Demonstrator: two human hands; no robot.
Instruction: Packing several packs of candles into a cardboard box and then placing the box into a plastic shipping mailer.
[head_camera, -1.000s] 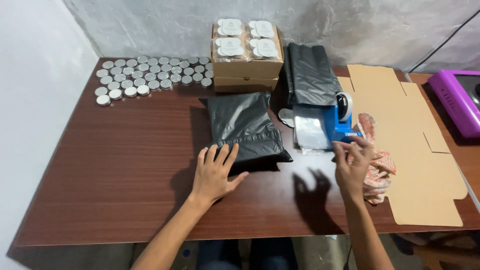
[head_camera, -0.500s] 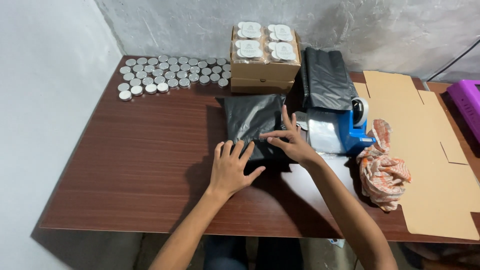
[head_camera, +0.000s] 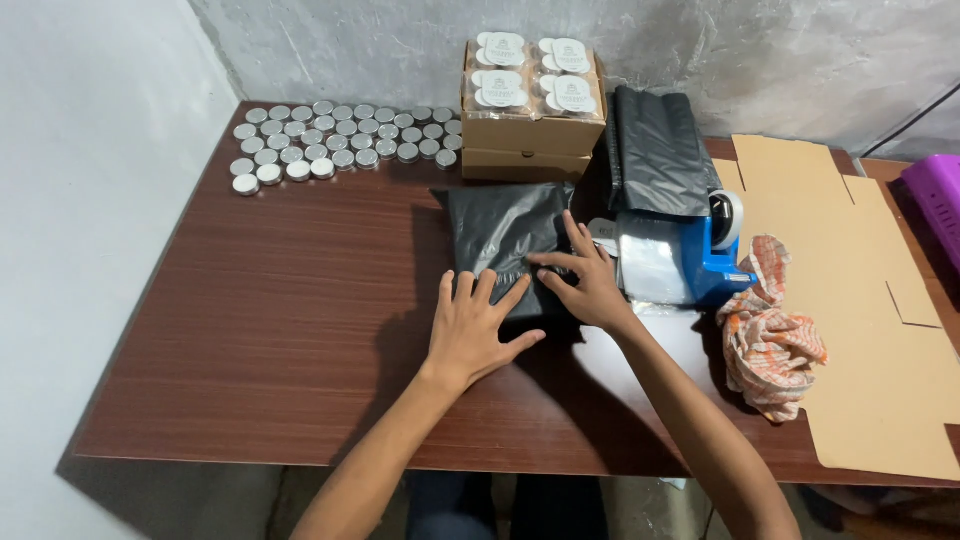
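We press our left hand (head_camera: 477, 328) and right hand (head_camera: 590, 285), both open and flat, gripping nothing, on the near edge of the black bag (head_camera: 507, 240), which lies on the desk (head_camera: 290, 320) and stretches away from us.

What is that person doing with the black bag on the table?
Both hands are pressing flat on a black plastic parcel lying on the brown table. The left hand holds down its near edge and the right hand rests on its right side. Beside it sit a blue tape dispenser, a crumpled orange cloth and rows of small silver tins.
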